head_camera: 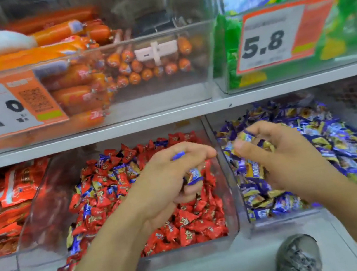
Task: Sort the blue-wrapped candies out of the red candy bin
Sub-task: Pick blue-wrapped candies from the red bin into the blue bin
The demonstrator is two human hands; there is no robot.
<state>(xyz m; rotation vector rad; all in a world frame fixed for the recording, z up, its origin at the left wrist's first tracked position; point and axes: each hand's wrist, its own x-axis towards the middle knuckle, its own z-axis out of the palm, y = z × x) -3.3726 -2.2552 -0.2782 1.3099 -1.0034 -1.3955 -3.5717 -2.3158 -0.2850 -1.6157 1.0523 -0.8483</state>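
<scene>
At nine o'clock I saw orange-red packets (5, 201). In the middle stood the red candy bin (33, 223), a clear tub of red candies with blue-wrapped candies (88, 209) scattered among them. My left hand (171, 179) hung over its right part, fingers curled round a blue candy (193, 175). At three o'clock my right hand (279, 155) clutched several blue candies over the blue candy bin (341, 144). A shoe (297, 257) showed at five o'clock.

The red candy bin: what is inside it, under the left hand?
The red candy bin holds red candies mixed with blue-wrapped candies. The left hand grips several blue ones and covers the candies directly beneath it.
</scene>
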